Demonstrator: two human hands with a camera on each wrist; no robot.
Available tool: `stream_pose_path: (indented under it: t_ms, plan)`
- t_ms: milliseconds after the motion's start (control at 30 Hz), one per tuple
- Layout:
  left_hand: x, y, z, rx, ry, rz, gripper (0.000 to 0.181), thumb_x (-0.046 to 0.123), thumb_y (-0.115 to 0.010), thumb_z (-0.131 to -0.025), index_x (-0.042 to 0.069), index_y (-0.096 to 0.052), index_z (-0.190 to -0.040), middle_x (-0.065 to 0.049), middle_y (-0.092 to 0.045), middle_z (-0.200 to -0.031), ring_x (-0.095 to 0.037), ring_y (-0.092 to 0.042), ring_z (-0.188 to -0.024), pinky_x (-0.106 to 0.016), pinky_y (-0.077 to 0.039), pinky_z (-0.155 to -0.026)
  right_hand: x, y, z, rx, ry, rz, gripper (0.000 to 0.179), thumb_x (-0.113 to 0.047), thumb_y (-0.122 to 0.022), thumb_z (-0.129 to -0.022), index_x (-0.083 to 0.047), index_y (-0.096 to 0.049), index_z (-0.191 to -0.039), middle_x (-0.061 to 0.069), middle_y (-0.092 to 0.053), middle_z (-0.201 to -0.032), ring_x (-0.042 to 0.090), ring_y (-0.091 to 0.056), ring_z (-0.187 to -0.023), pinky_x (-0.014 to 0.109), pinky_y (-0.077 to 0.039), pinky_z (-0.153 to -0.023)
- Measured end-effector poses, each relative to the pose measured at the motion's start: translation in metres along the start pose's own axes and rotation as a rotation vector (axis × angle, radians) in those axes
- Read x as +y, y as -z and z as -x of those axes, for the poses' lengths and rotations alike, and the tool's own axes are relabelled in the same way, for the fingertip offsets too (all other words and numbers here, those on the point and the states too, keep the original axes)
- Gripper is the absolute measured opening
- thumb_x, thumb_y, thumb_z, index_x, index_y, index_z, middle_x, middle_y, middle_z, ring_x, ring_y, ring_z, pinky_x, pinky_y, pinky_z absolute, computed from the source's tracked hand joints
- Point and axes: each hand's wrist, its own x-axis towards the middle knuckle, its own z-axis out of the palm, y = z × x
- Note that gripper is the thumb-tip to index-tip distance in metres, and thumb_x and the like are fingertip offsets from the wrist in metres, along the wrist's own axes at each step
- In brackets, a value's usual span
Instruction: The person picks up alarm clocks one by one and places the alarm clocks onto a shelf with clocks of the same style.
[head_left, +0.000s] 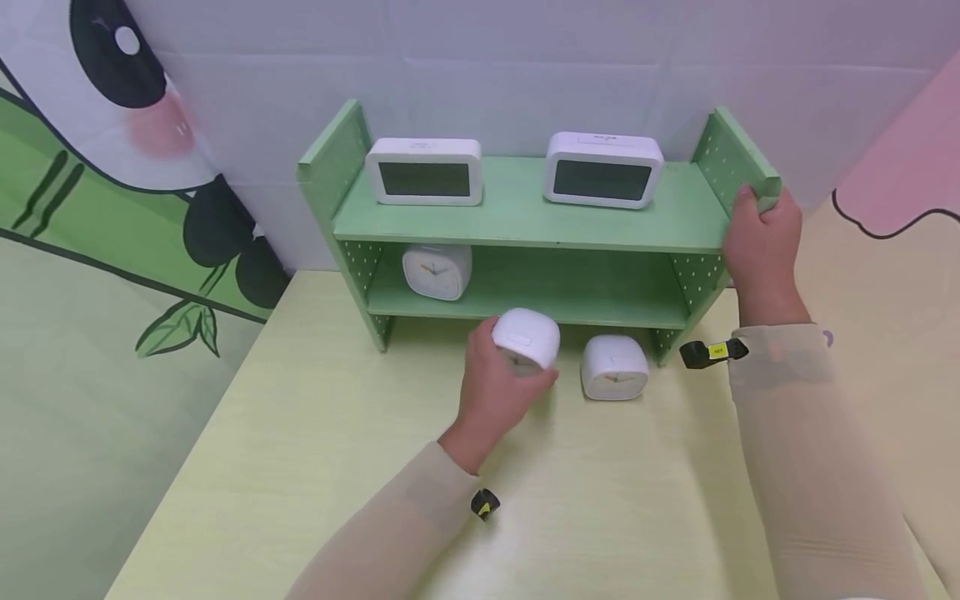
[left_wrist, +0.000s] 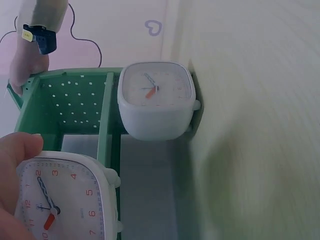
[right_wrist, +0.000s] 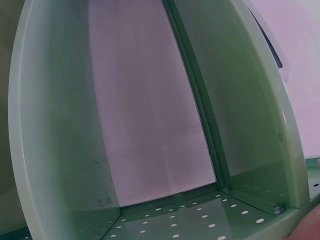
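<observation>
In the head view my left hand grips a small white alarm clock in front of the green shelf's lower board. Its dial, with a red hour hand, shows in the left wrist view, where my thumb and fingers lie at its edge. A second white alarm clock stands on the table to the right of the held one. My right hand holds the front edge of the right side panel of the green shelf. On the shelf's middle level, at the left, sits another white alarm clock.
Two white digital clocks with dark screens, a left one and a right one, stand on the top board. The shelf stands on a pale wooden table against a wall covering with cartoon figures.
</observation>
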Motion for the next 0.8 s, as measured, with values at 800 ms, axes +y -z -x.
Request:
stream_pose_path:
  t_ms: [800]
  plan:
    - [0.046,0.014,-0.023,-0.083,-0.121,-0.095,0.104,0.035,-0.092,-0.073,0.008,-0.031,-0.153,-0.007,-0.044,-0.14,-0.024,-0.051,-0.111,-0.043,-0.054,-0.083,0.0,0.001,-0.001,-0.028,-0.026,0.033,0.044,-0.037,-0.041,-0.109,-0.01,-0.058,-0.139,0.002,-0.062,-0.111,0.008,-0.061,-0.09,0.027,-0.051,-0.084]
